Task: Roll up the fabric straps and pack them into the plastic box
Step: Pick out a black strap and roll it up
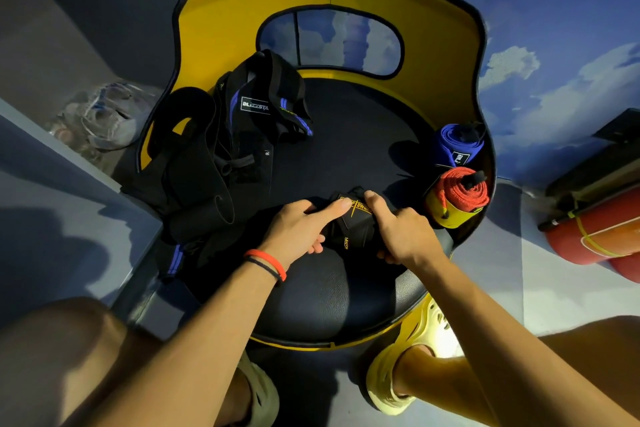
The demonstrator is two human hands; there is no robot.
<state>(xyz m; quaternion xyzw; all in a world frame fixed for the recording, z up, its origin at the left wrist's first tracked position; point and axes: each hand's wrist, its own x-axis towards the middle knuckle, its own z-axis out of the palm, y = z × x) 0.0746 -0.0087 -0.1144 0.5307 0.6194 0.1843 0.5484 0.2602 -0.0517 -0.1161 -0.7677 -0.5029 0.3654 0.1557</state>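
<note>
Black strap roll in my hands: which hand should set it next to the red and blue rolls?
Right, likely. The right hand grips the black strap roll, and the red roll and blue roll lie at the right edge of the seat; the left hand would cross over.

- A black strap roll (353, 224) with yellow lettering is held between both hands, low over the black seat (311, 298) of a yellow-backed chair.
- The left hand (298, 230) is closed against the roll's left side, with the forefinger laid along its top.
- Red and dark wristbands (268, 263) are worn on the left wrist.
- The right hand (403, 230) is wrapped round the roll's right side, thumb on top.
- A blue roll (457, 146) and a red roll (462, 191) are set side by side at the seat's right edge.
- Loose black straps (221, 152), some blue-striped, are heaped on the seat's left.
- A yellow shoe (408, 357) is seen below the seat.
</note>
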